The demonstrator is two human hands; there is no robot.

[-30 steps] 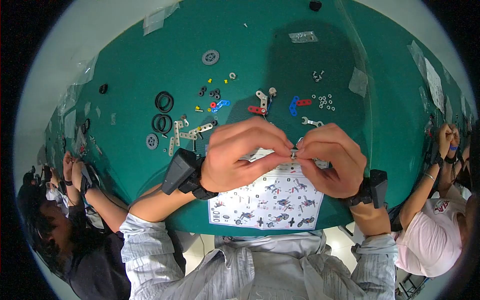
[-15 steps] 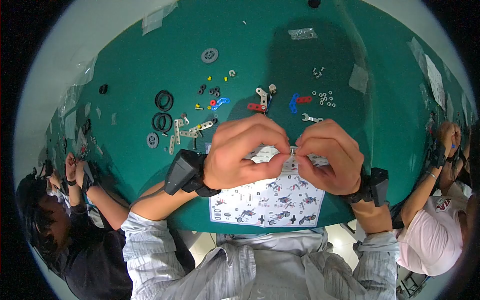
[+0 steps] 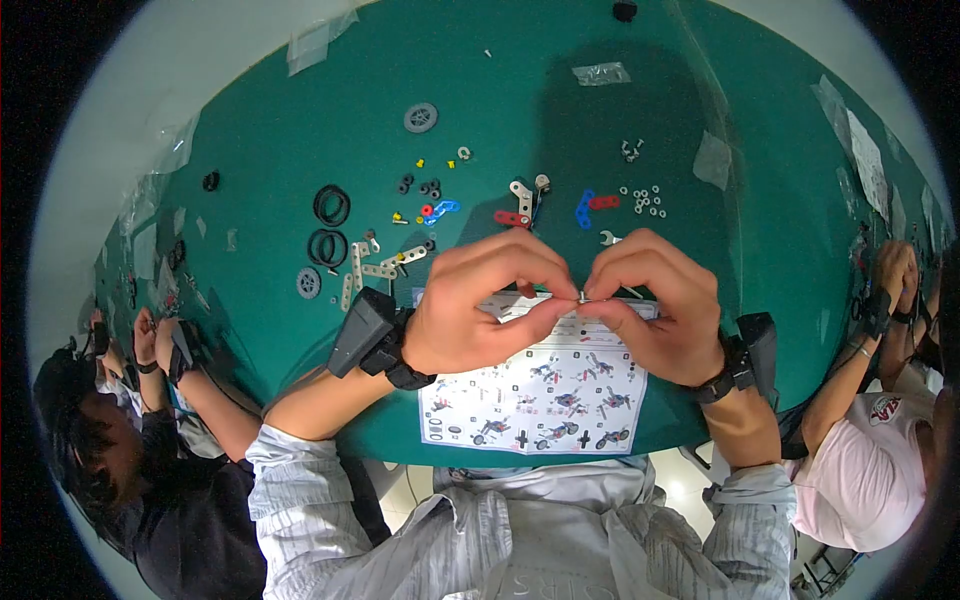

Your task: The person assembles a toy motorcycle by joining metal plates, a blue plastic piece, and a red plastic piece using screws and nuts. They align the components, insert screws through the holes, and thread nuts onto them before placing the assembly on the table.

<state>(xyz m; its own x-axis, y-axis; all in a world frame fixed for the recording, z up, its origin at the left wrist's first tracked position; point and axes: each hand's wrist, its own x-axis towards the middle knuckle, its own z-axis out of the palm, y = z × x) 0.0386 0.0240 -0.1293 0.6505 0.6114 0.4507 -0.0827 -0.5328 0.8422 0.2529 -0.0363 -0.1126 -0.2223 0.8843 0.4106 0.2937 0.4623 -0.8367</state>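
Observation:
My left hand (image 3: pixel 475 305) and my right hand (image 3: pixel 662 305) meet fingertip to fingertip over the printed instruction sheet (image 3: pixel 535 400). Between their thumbs and forefingers is a small silver metal piece (image 3: pixel 583 297), perhaps a screw; its exact kind is too small to make out. Just beyond the right fingers lies a small spanner (image 3: pixel 609 238), partly hidden by that hand. Past the left fingers sits a joined assembly of metal and red strips (image 3: pixel 521 200). A blue strip (image 3: pixel 584 209) joined to a red strip (image 3: pixel 604 202) lies to its right.
Several nuts (image 3: pixel 643 202) and screws (image 3: pixel 631 150) lie at the right. Left of the hands are black tyre rings (image 3: pixel 331 205), grey wheels (image 3: pixel 421 117), perforated metal strips (image 3: pixel 372 268) and a blue piece (image 3: pixel 443 211). Other people work on both sides, one in a pink shirt (image 3: pixel 865 470).
The right hand has shifted slightly left, its thumb and forefinger closing in on the metal piece beside the left fingertips. The view has tilted a little; table parts lie as before.

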